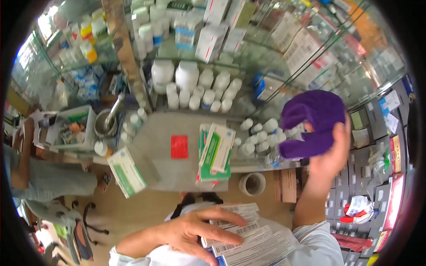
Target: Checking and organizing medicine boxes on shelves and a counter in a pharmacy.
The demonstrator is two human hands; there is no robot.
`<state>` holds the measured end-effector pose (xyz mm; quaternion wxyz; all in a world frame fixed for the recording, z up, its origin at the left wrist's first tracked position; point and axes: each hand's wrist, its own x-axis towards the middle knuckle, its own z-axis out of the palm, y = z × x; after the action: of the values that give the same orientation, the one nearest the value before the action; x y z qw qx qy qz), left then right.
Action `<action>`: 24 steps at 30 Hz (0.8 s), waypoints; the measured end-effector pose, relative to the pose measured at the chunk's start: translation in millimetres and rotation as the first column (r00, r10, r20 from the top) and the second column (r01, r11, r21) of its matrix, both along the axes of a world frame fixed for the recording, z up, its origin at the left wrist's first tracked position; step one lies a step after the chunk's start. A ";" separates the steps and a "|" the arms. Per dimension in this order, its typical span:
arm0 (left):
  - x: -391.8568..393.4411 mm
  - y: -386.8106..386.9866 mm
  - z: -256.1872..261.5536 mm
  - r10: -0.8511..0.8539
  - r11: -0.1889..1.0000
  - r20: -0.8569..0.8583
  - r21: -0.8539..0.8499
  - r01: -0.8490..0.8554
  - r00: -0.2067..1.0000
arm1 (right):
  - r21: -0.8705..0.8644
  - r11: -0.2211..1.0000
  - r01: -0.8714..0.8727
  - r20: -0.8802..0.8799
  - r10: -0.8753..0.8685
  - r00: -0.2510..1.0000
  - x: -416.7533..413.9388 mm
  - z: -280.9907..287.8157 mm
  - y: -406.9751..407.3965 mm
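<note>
My left hand [199,229] spreads its fingers over several flat printed medicine boxes [253,242], pressed against the front of my white coat. Raised at the right, my right hand [329,146] grips a folded purple cloth [316,123], which bends round with a gap in its middle. On the grey counter [159,173] before me lie a red square packet [179,146] and a stack of green and white medicine boxes [217,148]. Another green and white box [126,173] lies aslant at the counter's left edge.
White pill bottles [188,76] crowd the glass shelves ahead, with more bottles [263,136] right of the counter. A metal mortar [106,123] with a pestle and a plastic bin [73,129] stand left. A round bucket [252,184] is below. A person [53,176] is at far left.
</note>
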<state>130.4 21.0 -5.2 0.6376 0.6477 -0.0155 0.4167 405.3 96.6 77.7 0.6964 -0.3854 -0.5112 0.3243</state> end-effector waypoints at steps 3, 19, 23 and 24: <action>-1.3 -1.4 7.9 -0.007 0.999 -0.039 -0.037 0.005 0.999 | 0.229 0.964 0.138 0.269 -0.199 0.942 -20.7 -11.3 41.0; -22.5 9.6 5.3 0.079 0.990 -0.052 -0.113 -0.084 0.996 | -0.178 0.765 0.619 0.968 0.022 0.250 -33.1 -45.5 260.2; -25.0 19.8 0.3 0.079 0.990 -0.015 -0.116 -0.080 0.997 | -0.145 0.804 0.577 0.981 0.041 0.189 -33.9 -43.5 257.6; -24.0 22.9 -0.8 0.069 0.990 -0.015 -0.121 -0.070 0.998 | -0.063 0.819 0.571 0.991 -0.014 0.130 -32.5 -47.4 255.8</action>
<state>106.4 43.9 -6.0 0.6611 0.6100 0.0358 0.4353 372.8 352.3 30.2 0.1598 -0.7389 -0.6536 -0.0372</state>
